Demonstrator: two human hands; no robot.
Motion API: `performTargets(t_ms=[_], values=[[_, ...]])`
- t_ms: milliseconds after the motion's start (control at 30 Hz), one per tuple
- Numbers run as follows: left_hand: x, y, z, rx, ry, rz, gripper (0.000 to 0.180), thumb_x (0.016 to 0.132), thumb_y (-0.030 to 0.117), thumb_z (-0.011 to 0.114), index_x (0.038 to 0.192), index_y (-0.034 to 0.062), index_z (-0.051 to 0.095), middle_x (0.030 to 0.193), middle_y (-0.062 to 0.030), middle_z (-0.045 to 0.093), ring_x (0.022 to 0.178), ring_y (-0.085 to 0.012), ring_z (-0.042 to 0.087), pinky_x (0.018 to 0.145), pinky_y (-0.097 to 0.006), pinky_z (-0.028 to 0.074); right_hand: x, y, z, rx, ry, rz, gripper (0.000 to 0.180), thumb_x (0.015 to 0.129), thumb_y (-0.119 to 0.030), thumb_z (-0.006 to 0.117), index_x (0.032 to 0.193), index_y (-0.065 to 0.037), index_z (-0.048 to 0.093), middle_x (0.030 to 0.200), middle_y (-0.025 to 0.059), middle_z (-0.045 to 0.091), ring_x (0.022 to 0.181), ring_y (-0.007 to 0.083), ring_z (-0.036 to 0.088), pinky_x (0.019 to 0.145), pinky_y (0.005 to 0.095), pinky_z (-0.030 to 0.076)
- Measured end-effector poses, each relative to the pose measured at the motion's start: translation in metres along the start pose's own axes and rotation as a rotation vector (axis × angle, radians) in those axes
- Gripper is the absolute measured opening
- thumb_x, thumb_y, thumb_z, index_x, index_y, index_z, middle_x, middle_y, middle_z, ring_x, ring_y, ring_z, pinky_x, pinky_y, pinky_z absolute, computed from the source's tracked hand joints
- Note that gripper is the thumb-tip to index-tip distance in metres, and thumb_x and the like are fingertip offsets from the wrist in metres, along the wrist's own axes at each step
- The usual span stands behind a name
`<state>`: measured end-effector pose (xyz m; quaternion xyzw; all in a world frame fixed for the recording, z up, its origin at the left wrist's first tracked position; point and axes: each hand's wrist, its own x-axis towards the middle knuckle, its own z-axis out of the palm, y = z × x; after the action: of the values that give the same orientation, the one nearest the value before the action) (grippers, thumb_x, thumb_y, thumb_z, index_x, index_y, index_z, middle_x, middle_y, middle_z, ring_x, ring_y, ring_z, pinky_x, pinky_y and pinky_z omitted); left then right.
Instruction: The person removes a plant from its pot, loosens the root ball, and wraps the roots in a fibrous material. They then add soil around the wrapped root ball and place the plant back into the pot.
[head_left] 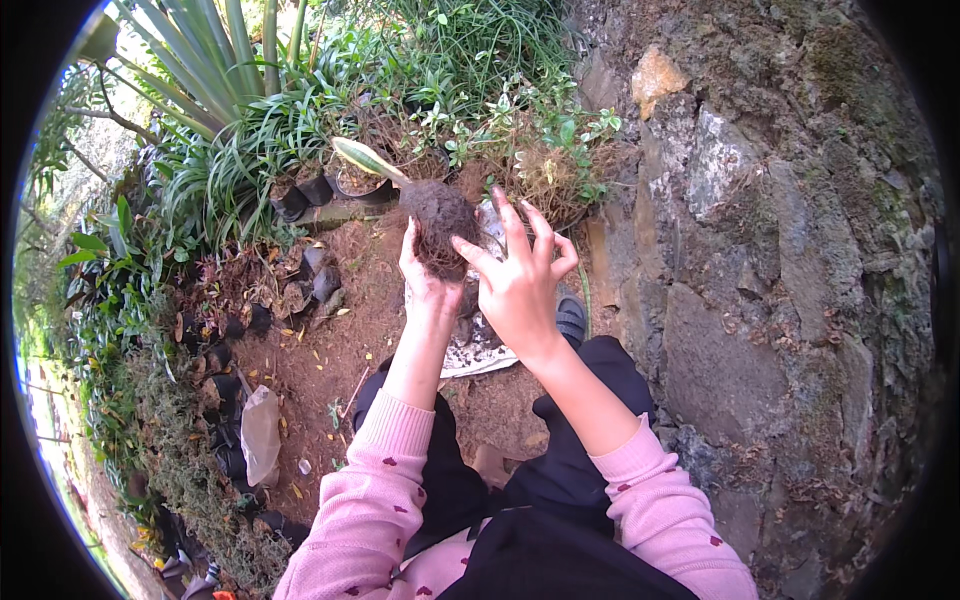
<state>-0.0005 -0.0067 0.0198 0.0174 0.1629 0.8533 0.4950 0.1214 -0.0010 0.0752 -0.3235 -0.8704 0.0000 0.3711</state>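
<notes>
A small plant [437, 215], 1 stiff, pointed green leaf [366, 158] with cream edges rising from a round, dark-brown root ball [445, 228], is held up in front of the person, beyond both wrists. Its long axis slants: the leaf points away and to the left of the root ball. The left hand [434, 288] cups the root ball from its near, left side, supporting it; some of its fingers are hidden. The right hand [522, 283] is open with fingers spread, just right of the root ball, and its thumb tip appears to touch the near right side; firm pressure cannot be told. Both hands are close to the root ball, the left under more of it.

The root ball looks crumbly and matted, with fine fibrous roots fraying below. Beneath it lies a white, soil-flecked sheet [482, 362] on reddish-brown earth [310, 375]. Right of it stands a rough grey stone wall [740, 350]; beyond its left side sit round black plant pots [316, 189].
</notes>
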Motion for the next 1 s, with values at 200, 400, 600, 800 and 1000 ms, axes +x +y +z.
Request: performTargets(t_ms=[200,400,600,800,1000], values=[[-0.001,0.004,-0.001,0.114,0.041,0.044,0.044,0.093,0.034,0.046,0.127,0.0072,0.047,0.117,-0.013,0.058,0.107,-0.027,0.057,0.093,-0.043,0.046,0.0,-0.003,-0.001,-0.013,-0.087,0.03,0.042,0.074,-0.008,0.062,0.107,-0.032,0.069,0.145,0.005,0.036,0.128,0.0291,0.032,0.097,0.0467,0.019],[-0.001,0.007,0.001,0.305,-0.001,0.202,0.059,0.091,0.022,0.055,0.141,0.0123,0.025,0.127,-0.0109,0.049,0.112,-0.0255,0.053,0.092,-0.041,0.047,0.003,-0.002,-0.002,0.044,-0.073,0.027,0.049,0.072,-0.003,0.057,0.111,-0.03,0.067,0.146,0.0069,0.033,0.127,0.029,0.032,0.095,0.0488,0.022],[-0.009,0.004,0.009,0.446,0.092,0.279,0.068,0.092,0.018,0.052,0.145,0.014,0.009,0.132,-0.0133,0.044,0.115,-0.0265,0.05,0.095,-0.042,0.045,0.005,0.002,-0.007,0.064,-0.028,0.08,0.055,0.071,0.002,0.059,0.115,-0.031,0.064,0.146,0.0074,0.033,0.125,0.0268,0.035,0.095,0.0442,0.022],[-0.013,0.003,0.006,0.458,-0.012,0.281,0.077,0.09,0.015,0.058,0.148,0.0134,0.006,0.137,-0.0151,0.038,0.121,-0.0264,0.044,0.102,-0.04,0.035,0.009,0.008,-0.005,-0.008,-0.05,0.022,0.055,0.07,0.001,0.06,0.115,-0.03,0.064,0.144,0.0075,0.036,0.124,0.0261,0.037,0.095,0.0447,0.023],[-0.02,0.009,0.014,0.392,-0.028,0.209,0.075,0.087,0.014,0.055,0.147,0.0132,0.009,0.13,-0.015,0.045,0.113,-0.0263,0.052,0.096,-0.039,0.043,0.012,0.014,-0.005,0.117,0.005,0.09,0.054,0.067,0.001,0.062,0.112,-0.029,0.066,0.141,0.0072,0.04,0.122,0.0246,0.04,0.096,0.043,0.023]])
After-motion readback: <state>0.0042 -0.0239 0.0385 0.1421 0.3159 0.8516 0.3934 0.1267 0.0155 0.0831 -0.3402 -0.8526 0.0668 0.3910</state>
